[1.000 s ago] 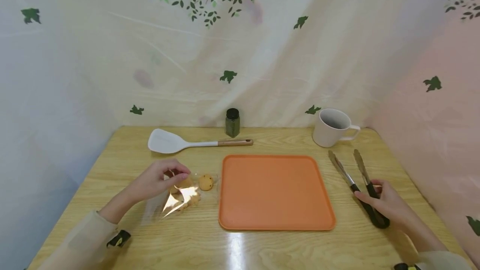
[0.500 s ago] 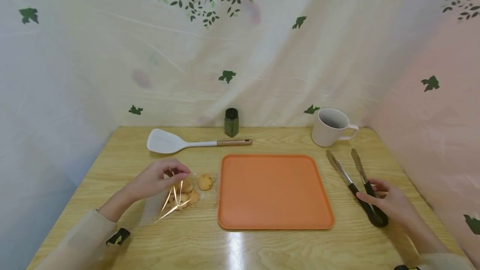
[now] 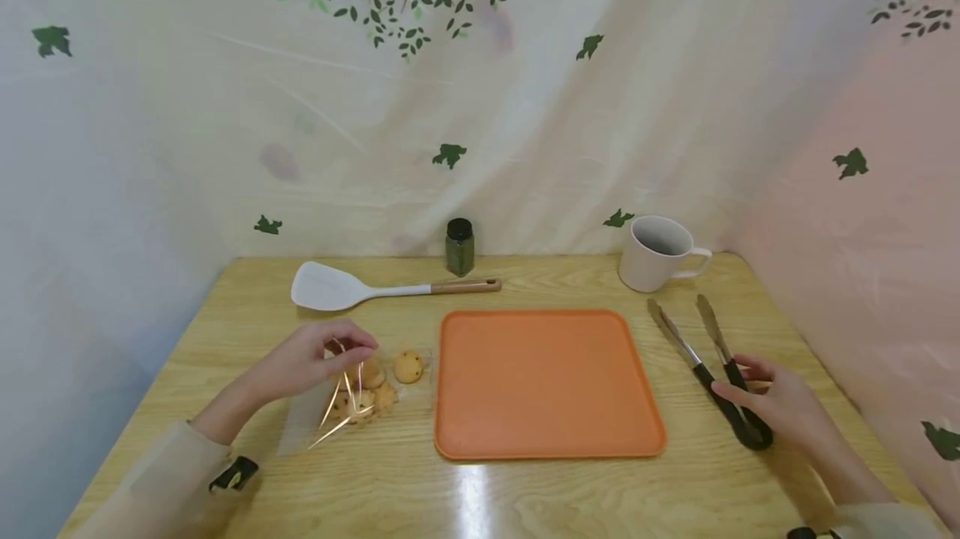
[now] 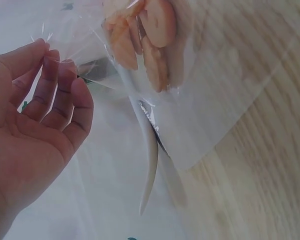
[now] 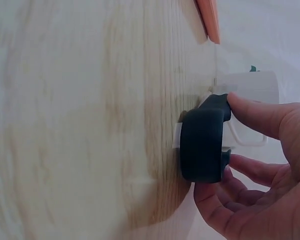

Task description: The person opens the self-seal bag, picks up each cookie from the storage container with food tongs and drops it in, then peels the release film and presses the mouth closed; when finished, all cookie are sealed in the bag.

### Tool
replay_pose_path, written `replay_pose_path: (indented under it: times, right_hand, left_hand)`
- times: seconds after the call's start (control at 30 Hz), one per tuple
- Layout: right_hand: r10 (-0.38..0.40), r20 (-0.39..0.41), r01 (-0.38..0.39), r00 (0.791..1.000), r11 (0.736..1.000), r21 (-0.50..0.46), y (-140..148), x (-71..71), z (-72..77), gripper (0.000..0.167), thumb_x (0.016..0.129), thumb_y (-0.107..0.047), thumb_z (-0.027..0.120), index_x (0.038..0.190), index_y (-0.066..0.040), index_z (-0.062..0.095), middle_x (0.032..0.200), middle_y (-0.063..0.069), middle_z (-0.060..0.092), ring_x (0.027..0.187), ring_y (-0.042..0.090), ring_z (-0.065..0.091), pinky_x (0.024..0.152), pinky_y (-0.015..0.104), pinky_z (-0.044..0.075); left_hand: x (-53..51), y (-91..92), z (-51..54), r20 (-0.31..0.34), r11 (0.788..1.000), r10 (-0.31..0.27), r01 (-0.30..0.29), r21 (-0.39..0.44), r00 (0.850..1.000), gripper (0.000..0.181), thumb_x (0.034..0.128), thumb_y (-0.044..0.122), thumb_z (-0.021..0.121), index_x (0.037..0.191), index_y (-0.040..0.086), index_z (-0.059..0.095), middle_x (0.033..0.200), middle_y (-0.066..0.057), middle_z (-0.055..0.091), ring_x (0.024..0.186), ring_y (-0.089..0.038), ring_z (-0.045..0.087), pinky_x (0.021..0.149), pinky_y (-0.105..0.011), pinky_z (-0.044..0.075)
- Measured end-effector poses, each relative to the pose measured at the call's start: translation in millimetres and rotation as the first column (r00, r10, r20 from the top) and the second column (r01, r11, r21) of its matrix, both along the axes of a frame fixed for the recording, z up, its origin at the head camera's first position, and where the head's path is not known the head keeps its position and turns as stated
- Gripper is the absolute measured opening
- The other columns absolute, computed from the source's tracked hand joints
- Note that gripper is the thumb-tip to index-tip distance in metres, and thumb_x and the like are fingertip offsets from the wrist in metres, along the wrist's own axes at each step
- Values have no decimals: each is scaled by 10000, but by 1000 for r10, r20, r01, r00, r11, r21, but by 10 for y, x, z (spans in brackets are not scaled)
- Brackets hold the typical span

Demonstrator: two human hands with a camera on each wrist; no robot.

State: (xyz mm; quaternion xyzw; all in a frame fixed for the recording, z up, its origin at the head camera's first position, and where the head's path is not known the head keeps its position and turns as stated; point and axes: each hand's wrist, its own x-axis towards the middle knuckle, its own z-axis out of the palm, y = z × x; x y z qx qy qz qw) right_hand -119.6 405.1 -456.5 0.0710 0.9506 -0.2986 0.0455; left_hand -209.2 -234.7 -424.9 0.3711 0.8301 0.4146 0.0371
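Observation:
My left hand point(image 3: 318, 360) pinches the upper film of a clear plastic bag point(image 4: 210, 120) between thumb and fingertips, on the left of the table. Several cookies point(image 3: 408, 367) lie inside the bag, some partly behind glare. In the left wrist view the film stretches from the fingertips toward the cookies point(image 4: 159, 22). On the right, my right hand point(image 3: 780, 406) holds a pair of tongs by the black handles point(image 5: 202, 145), thumb on one arm and fingers on the other. The tongs' metal tips point(image 3: 708, 318) stand apart, pointing toward the back.
An orange tray point(image 3: 547, 385) lies mid-table, between the bag and the tongs. Behind it are a white spatula point(image 3: 326, 286) with a wooden handle, a dark-capped green jar point(image 3: 460, 249) and a white mug point(image 3: 654, 256). A printed cloth hangs around the table.
The film under the left hand has shifted its folds and glare, so more of the cookies show. Both hands keep nearly the same place; the whole view drifts slightly.

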Motion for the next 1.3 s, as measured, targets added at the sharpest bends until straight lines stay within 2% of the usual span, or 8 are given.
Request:
replay_pose_path:
  times: [0.2,0.3,0.47,0.6,0.73,0.97,1.13,1.3]
  right_hand:
    - [26,-116,-17,993,997,78,-51,3,35,789,941,-421,734,1415,136,436,1290,412,521,1100,589,566,829,638,504]
    - [61,-256,-37,965,994,99,-218,16,116,721,924,-361,769,1385,122,496,1299,395,534,1091,584,554,789,624,520]
    - [115,-382,-159,917,984,-85,-743,39,351,614,921,-213,787,1398,72,526,1374,275,553,1227,397,543,851,185,524]
    - [168,-325,-282,931,896,-342,-1271,82,510,559,940,-161,760,1417,11,525,1382,180,571,1221,152,568,900,173,504]
    - [298,-223,-372,928,767,-523,-1781,128,493,503,954,-166,740,1383,23,558,1308,210,620,1140,253,644,888,298,555]
    - [480,92,-232,873,574,-786,-2522,40,292,520,972,-207,717,1364,91,550,1186,206,657,1017,307,693,768,428,603]
    - [560,237,-131,794,538,-833,-2899,-95,149,422,978,-212,711,1290,54,613,1063,163,717,891,304,725,661,422,611]
    - [600,292,-98,745,531,-841,-3091,-220,59,322,984,-237,701,1170,25,680,985,191,733,767,298,730,626,429,609]
  left_hand:
    - [-94,-52,66,60,994,-50,55,-91,997,154,1024,125,632,1148,98,718,1012,-49,724,847,-185,668,706,-305,553]
    - [-176,-55,167,120,988,-48,65,-143,992,191,1040,175,614,1177,87,714,1053,-43,726,875,-234,676,736,-316,555]
    - [-334,27,389,134,979,-44,69,-191,990,235,1041,194,613,1223,72,699,1119,1,716,971,-239,681,809,-351,562]
    - [-454,160,474,117,967,-35,63,-246,993,267,1028,208,637,1243,58,690,1160,-14,708,1029,-193,673,884,-396,557]
    - [-566,305,409,175,953,-48,97,-289,984,325,1020,244,651,1277,46,674,1231,-86,688,1085,-236,661,937,-441,537]
    - [-776,524,186,381,905,-102,245,-348,919,412,1015,209,641,1334,-49,601,1313,-193,624,1183,-335,601,1020,-504,467]
    - [-862,614,35,473,889,-73,272,-369,878,384,989,201,669,1275,-53,634,1208,-119,680,1108,-255,632,987,-441,493]
    - [-892,659,-64,540,889,-37,274,-367,841,301,985,226,675,1182,-1,695,1122,-29,702,1030,-150,623,947,-360,496]
